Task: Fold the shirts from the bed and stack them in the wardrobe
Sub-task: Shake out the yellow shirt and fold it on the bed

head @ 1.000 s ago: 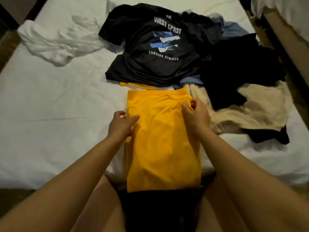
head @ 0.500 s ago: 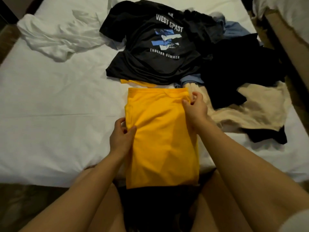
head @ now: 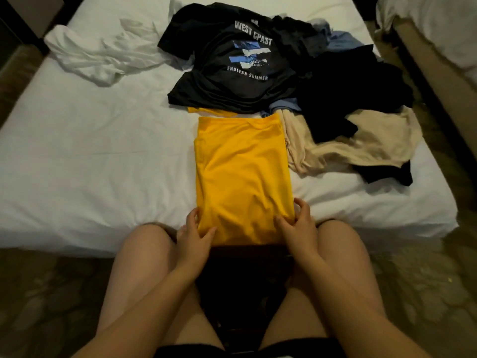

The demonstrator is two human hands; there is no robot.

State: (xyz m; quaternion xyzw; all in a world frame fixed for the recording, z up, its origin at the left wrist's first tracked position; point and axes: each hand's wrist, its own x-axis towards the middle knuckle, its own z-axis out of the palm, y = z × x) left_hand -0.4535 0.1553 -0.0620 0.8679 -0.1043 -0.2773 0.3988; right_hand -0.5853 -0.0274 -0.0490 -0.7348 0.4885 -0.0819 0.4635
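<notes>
2 hands hold the near end of the yellow shirt [head: 242,174] in the head view. My left hand [head: 195,236] pinches its near left corner, thumb on top of the cloth and fingers curled at the edge. My right hand [head: 299,227] pinches the near right corner the same way, thumb on the fabric. The shirt is folded into a long narrow panel running straight away from both hands across the white bed [head: 103,156], its near end at the mattress edge between my knees. Beyond its far end, well ahead of my hands, a black printed shirt [head: 245,60] lies spread out. Ahead and right of my right hand a beige shirt [head: 366,143] touches the yellow one's right edge, with a black garment [head: 348,91] heaped on it. Far ahead of my left hand a crumpled white shirt [head: 103,60] lies apart.
</notes>
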